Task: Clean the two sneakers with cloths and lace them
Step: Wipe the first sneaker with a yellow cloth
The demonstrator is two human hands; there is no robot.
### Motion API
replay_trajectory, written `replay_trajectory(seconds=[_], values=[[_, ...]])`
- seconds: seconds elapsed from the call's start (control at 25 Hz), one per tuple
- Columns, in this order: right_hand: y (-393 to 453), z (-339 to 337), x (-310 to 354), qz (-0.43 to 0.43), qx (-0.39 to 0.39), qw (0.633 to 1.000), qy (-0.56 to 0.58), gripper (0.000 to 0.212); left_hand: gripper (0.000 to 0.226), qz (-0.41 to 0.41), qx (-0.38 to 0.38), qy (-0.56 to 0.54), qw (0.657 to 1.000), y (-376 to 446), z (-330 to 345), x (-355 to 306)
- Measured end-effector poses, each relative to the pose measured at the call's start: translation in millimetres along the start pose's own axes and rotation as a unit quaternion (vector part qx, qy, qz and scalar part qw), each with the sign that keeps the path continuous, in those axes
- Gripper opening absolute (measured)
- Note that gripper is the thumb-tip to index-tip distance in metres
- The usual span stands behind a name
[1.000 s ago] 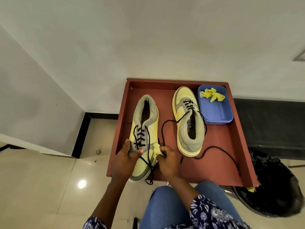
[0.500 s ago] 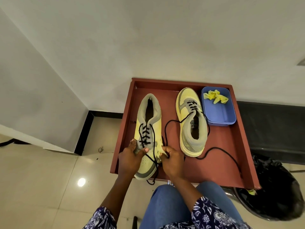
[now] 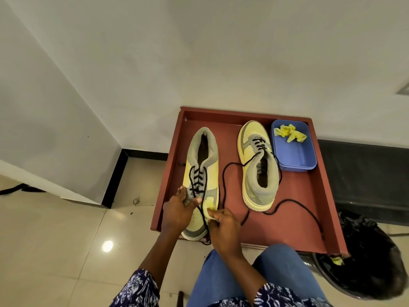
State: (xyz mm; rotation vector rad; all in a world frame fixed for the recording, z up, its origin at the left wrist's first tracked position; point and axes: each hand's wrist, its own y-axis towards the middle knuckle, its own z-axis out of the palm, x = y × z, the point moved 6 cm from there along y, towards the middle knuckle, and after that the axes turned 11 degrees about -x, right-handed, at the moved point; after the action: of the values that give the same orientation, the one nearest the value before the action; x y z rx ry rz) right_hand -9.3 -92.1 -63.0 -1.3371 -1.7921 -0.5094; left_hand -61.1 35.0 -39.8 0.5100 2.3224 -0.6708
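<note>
While the near sneaker (image 3: pixel 202 185) lay on the red tray (image 3: pixel 305 220) w/ toe overhanging, it was gripped by the left hand (image 3: pixel 177 210); a yellow cloth (image 3: pixel 209 211) was pinched by the right hand (image 3: pixel 224 227). The loose lace (image 3: pixel 204 209) could probably be snagged during wiping.

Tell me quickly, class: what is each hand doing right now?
Left hand: grips the near sneaker at its laces.
Right hand: pinches a yellow cloth against that sneaker.
</note>
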Motion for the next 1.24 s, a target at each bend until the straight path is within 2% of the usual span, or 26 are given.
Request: replay_trajectory(seconds=[0.2, 0.32, 0.36, 0.48, 0.56, 0.72, 0.84, 1.04, 1.24], values=[[3.6, 1.4, 3.7, -0.042, 0.036, 0.998, -0.040, 0.033, 0.059, 0.018, -0.002, 0.007, 1.000, 0.4, -0.6, -1.1], [10.7, -9.1, -1.3, -0.012, 0.034, 0.999, -0.020, 0.033, 0.050, 0.050, 0.004, 0.024, 0.998, -3.0, -9.1, -11.3], [12.5, -14.8, -3.2, -0.003, 0.019, 1.000, -0.010, 0.033, 0.045, 0.068, -0.016, 0.015, 0.997, -2.3, -16.0, -16.9], [16.1, -29.1, -6.6, 0.000, -0.026, 1.000, 0.005, 0.034, 0.039, 0.129, -0.146, -0.020, 0.981, 11.6, -41.3, -38.4], [16.8, -33.5, -6.8, -0.003, -0.037, 0.999, 0.012, 0.035, 0.041, 0.137, -0.170, -0.023, 0.976, 32.4, -45.6, -53.7], [16.6, -39.4, -5.5, -0.004, -0.042, 0.999, 0.029, 0.035, 0.061, 0.075, -0.084, 0.007, 0.994, 90.6, -23.7, -67.0], [15.9, -45.1, -4.0, -0.018, -0.047, 0.998, 0.032, 0.033, 0.070, 0.088, -0.036, 0.032, 0.995, 114.1, -7.3, -80.4], [22.5, -57.0, -2.5, -0.039, -0.068, 0.995, 0.062, 0.037, 0.061, 0.190, -0.006, 0.113, 0.975, 131.2, 2.7, -111.7], [23.0, -63.2, -6.2, -0.030, -0.088, 0.992, 0.090, 0.037, 0.037, 0.219, -0.053, 0.102, 0.969, 129.5, -2.6, -124.1]])
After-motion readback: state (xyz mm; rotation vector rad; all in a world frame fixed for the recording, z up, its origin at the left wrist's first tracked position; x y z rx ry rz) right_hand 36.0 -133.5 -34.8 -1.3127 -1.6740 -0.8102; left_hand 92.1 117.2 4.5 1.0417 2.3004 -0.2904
